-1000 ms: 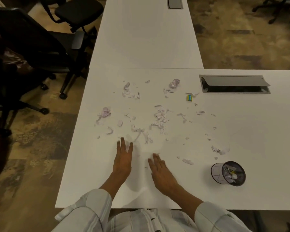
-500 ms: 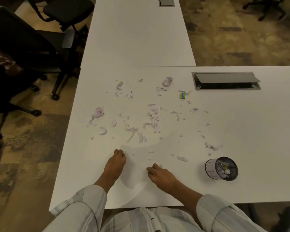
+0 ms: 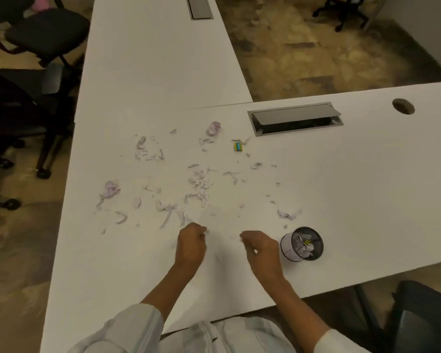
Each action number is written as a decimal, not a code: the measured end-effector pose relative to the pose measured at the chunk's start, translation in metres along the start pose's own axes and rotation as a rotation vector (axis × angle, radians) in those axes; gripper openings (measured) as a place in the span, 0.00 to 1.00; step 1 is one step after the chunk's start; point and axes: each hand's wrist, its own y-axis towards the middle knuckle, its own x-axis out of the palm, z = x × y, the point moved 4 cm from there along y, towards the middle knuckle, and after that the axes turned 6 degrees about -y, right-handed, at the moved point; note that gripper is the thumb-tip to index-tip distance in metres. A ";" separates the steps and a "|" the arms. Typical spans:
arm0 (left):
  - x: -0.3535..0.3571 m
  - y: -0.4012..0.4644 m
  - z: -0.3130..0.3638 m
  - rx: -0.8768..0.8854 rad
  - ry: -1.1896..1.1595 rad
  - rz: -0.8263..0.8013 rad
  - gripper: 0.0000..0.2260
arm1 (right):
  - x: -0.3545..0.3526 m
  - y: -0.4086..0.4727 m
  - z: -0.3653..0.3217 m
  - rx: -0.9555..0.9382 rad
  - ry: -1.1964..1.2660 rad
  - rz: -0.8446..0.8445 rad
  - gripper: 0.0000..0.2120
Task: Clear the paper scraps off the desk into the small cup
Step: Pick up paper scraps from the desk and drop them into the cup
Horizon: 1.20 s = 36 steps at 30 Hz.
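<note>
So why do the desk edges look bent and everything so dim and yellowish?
Head view: the wide-angle lens bows the desk edges; the light is dim and warm; both hands, left and right, look slightly motion-smeared; the small scraps are soft, without detail.

We see many small pale lilac paper scraps [image 3: 199, 183] scattered over the middle of the white surface [image 3: 367, 179], some crumpled, some in thin strips. The small cup [image 3: 301, 247] stands upright near the front edge, at the right of the scraps, already holding several pieces.
</note>
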 end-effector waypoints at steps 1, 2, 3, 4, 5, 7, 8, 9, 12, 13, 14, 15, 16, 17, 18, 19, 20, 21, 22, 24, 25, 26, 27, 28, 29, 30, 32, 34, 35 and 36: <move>0.015 0.000 0.027 0.054 -0.067 -0.014 0.10 | -0.024 0.003 0.008 0.056 0.003 0.079 0.08; 0.031 0.000 0.052 0.099 -0.117 -0.043 0.10 | -0.047 0.005 0.017 0.116 -0.003 0.140 0.08; 0.049 -0.001 0.074 0.127 -0.163 -0.083 0.09 | -0.068 0.005 0.028 0.179 -0.011 0.184 0.08; 0.065 -0.002 0.093 0.132 -0.198 -0.124 0.08 | -0.084 0.006 0.036 0.228 -0.021 0.207 0.07; 0.078 -0.004 0.109 0.140 -0.220 -0.157 0.08 | -0.096 0.007 0.044 0.271 -0.029 0.209 0.07; 0.107 -0.012 0.140 0.171 -0.250 -0.229 0.08 | -0.116 0.007 0.064 0.377 -0.038 0.165 0.07; 0.118 -0.017 0.152 0.181 -0.258 -0.270 0.08 | -0.121 0.008 0.071 0.409 -0.034 0.130 0.07; 0.128 -0.022 0.161 0.188 -0.257 -0.308 0.08 | -0.124 0.007 0.078 0.425 -0.026 0.097 0.07; 0.146 -0.028 0.171 0.170 -0.194 -0.387 0.09 | -0.129 0.007 0.088 0.432 -0.025 0.025 0.09; 0.149 -0.028 0.170 0.165 -0.181 -0.419 0.10 | -0.130 0.007 0.089 0.424 -0.031 0.009 0.10; 0.152 -0.028 0.169 0.166 -0.176 -0.456 0.12 | -0.131 0.007 0.090 0.419 -0.039 -0.005 0.12; 0.156 -0.029 0.168 0.173 -0.171 -0.494 0.14 | -0.131 0.008 0.092 0.416 -0.052 -0.019 0.13; 0.159 -0.029 0.166 0.178 -0.157 -0.531 0.18 | -0.132 0.008 0.093 0.413 -0.067 -0.028 0.14; 0.161 -0.030 0.163 0.176 -0.127 -0.558 0.22 | -0.133 0.009 0.094 0.410 -0.078 -0.031 0.14; 0.162 -0.029 0.159 0.174 -0.091 -0.571 0.27 | -0.135 0.009 0.095 0.407 -0.079 -0.028 0.15; 0.163 -0.028 0.155 0.180 -0.070 -0.576 0.30 | -0.138 0.009 0.096 0.407 -0.078 -0.021 0.15; 0.162 -0.027 0.151 0.195 -0.074 -0.576 0.33 | -0.141 0.010 0.096 0.407 -0.077 -0.011 0.15; 0.160 -0.025 0.147 0.213 -0.089 -0.570 0.34 | -0.144 0.011 0.097 0.406 -0.077 0.002 0.15; 0.156 -0.023 0.142 0.227 -0.103 -0.559 0.35 | -0.146 0.012 0.097 0.405 -0.076 0.015 0.15; 0.143 -0.018 0.133 0.247 -0.125 -0.506 0.35 | -0.151 0.016 0.096 0.397 -0.070 0.038 0.13; 0.136 -0.015 0.126 0.249 -0.127 -0.471 0.35 | -0.153 0.020 0.094 0.391 -0.062 0.046 0.11; 0.129 -0.012 0.118 0.248 -0.115 -0.434 0.35 | -0.154 0.024 0.093 0.386 -0.050 0.052 0.10; 0.121 -0.010 0.110 0.246 -0.083 -0.399 0.34 | -0.155 0.029 0.091 0.380 -0.040 0.055 0.09; 0.114 -0.007 0.101 0.241 -0.037 -0.365 0.34 | -0.156 0.035 0.090 0.372 -0.036 0.058 0.08; 0.106 -0.005 0.092 0.226 0.014 -0.336 0.33 | -0.156 0.043 0.089 0.364 -0.038 0.058 0.08; 0.099 -0.004 0.081 0.204 0.066 -0.316 0.33 | -0.155 0.053 0.088 0.360 -0.048 0.049 0.08; 0.085 -0.004 0.060 0.137 0.188 -0.304 0.34 | -0.148 0.078 0.091 0.389 -0.120 -0.023 0.11; 0.073 -0.007 0.037 0.029 0.347 -0.315 0.37 | -0.131 0.105 0.104 0.456 -0.250 -0.189 0.17; 0.067 -0.009 0.027 -0.027 0.432 -0.321 0.39 | -0.120 0.117 0.111 0.497 -0.322 -0.305 0.22; 0.061 -0.011 0.018 -0.073 0.513 -0.328 0.40 | -0.109 0.125 0.115 0.532 -0.398 -0.424 0.27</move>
